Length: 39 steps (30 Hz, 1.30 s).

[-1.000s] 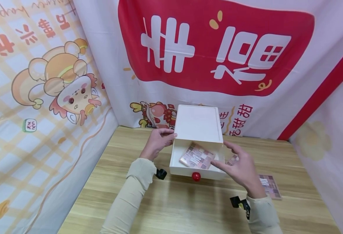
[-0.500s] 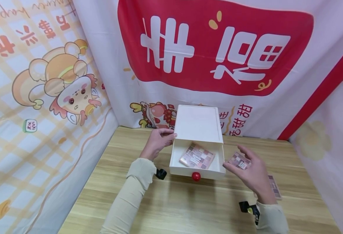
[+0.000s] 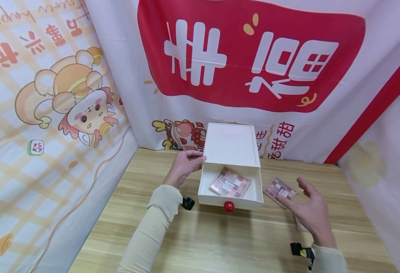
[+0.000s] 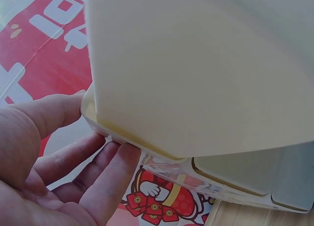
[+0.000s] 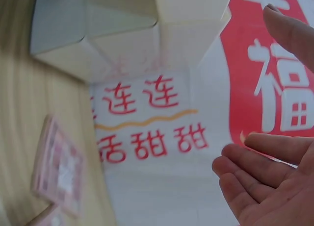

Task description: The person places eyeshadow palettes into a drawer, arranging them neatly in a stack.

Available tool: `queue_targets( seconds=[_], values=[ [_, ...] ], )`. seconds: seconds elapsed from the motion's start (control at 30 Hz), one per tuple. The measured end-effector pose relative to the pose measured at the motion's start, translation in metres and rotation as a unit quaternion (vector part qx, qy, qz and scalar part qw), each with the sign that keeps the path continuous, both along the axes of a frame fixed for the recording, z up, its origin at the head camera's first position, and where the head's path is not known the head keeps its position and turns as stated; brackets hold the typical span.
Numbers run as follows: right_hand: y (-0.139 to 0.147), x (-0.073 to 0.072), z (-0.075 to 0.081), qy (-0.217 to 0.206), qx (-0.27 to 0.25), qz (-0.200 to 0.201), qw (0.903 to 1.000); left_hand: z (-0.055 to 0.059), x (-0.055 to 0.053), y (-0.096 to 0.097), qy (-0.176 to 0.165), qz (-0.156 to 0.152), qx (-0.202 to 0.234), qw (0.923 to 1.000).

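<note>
A white drawer box (image 3: 232,144) stands at the back of the table, its top drawer (image 3: 213,199) pulled out by a red knob (image 3: 229,206). Inside the drawer lies a pink checkered makeup palette (image 3: 229,182), tilted. My left hand (image 3: 184,167) pinches the box's left front edge between thumb and fingers, as the left wrist view shows up close. Right of the box, a second palette (image 3: 277,189) lies flat on the table. Over its right side hovers my right hand (image 3: 310,212), fingers spread and holding nothing. A third palette (image 3: 299,223) is mostly hidden beneath that hand.
Printed cloth hangs behind the box (image 3: 251,57) and along the left side (image 3: 60,113). Wood-grained table surface (image 3: 227,246) stretches in front of the drawer. More drawer fronts (image 4: 235,169) show under the pulled-out drawer in the left wrist view.
My right hand has moved right, from over the drawer's right edge to beyond the second palette, uncovering that palette. My left hand and the box have stayed put.
</note>
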State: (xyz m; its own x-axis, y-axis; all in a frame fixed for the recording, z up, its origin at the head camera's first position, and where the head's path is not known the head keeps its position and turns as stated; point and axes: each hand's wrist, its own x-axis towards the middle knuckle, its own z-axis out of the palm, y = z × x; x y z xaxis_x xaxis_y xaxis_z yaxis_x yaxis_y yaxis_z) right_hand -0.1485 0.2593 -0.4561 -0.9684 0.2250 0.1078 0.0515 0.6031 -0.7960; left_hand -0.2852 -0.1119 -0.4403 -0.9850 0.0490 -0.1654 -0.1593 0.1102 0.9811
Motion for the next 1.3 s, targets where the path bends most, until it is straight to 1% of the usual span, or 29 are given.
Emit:
queue_targets(
  seconds=[0.23, 0.43, 0.6, 0.9, 1.1, 1.2, 1.3],
  values=[
    [0.014, 0.001, -0.018, -0.034, -0.021, -0.032, 0.9987, 0.0, 0.0, 0.0, -0.001, -0.002, -0.003, 1.0],
    [0.03, 0.005, -0.042, -0.06, -0.038, -0.046, 0.9965, 0.0, 0.0, 0.0, -0.004, -0.002, 0.001, 1.0],
    [0.04, 0.007, -0.06, -0.085, -0.035, -0.066, 0.9936, 0.0, 0.001, 0.0, 0.001, 0.0, -0.001, 1.0],
    [0.056, 0.008, -0.089, -0.123, -0.023, -0.084, 0.9885, 0.0, 0.003, -0.001, 0.005, -0.002, -0.008, 1.0],
    [0.064, 0.014, -0.11, -0.105, 0.012, -0.09, 0.9904, 0.001, 0.004, -0.001, 0.006, -0.002, -0.007, 1.0],
    [0.068, 0.014, -0.116, -0.117, 0.023, -0.096, 0.9882, 0.001, 0.003, -0.001, 0.001, -0.004, -0.003, 1.0],
    [0.07, 0.013, -0.119, -0.125, 0.03, -0.103, 0.9863, 0.001, 0.003, -0.001, -0.002, -0.005, 0.0, 1.0]
  ],
)
